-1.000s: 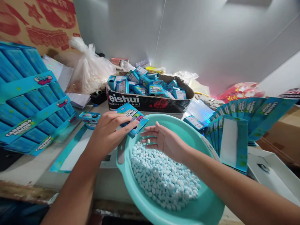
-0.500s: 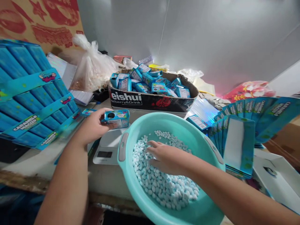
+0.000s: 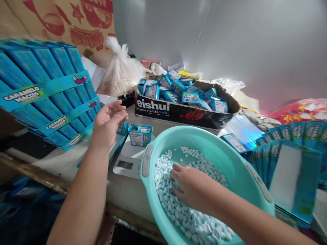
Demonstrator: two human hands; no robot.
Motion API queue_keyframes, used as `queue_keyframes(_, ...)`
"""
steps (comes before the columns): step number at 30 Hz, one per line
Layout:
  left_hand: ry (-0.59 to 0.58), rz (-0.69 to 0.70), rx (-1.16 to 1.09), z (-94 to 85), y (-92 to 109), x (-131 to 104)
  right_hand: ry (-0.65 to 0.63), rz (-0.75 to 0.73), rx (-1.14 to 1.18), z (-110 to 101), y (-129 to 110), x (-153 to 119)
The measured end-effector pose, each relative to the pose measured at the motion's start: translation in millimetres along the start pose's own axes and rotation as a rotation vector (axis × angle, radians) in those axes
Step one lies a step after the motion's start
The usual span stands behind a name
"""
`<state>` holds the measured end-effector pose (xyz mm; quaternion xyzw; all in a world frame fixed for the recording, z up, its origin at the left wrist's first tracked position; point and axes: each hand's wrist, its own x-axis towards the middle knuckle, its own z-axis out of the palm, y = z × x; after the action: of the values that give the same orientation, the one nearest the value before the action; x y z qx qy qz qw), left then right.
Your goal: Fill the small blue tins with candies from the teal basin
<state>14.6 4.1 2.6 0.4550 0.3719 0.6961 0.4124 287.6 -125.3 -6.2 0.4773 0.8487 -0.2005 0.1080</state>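
Two hands, right hand (image 3: 187, 187) in candies (image 3: 194, 217), left hand (image 3: 107, 120) open

Likely a small candy-packing workshop: stacked blue cartons (image 3: 48, 98) at nine o'clock, a kitchen scale (image 3: 129, 160) centre, flat box sleeves (image 3: 288, 149) at three o'clock.

Clear gap betw. stacked blue cartons (image 3: 46, 98) at left and teal basin (image 3: 230, 163) at right; scale (image 3: 129, 160) w/ small box (image 3: 140, 134) sits mid-gap, cardboard tray (image 3: 178, 114) blocks far side.
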Motion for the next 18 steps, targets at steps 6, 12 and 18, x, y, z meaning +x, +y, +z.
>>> queue_keyframes(6,0.217,-0.143,0.034,1.6,-6,6,0.011,0.042,0.042,3,7,5)
queue_keyframes(12,0.131,-0.156,0.064,10.2,-10,1,-0.001,0.102,0.032,-1,6,2)
queue_keyframes(18,0.180,-0.198,0.085,6.7,-7,4,0.008,0.110,0.037,-1,8,2)
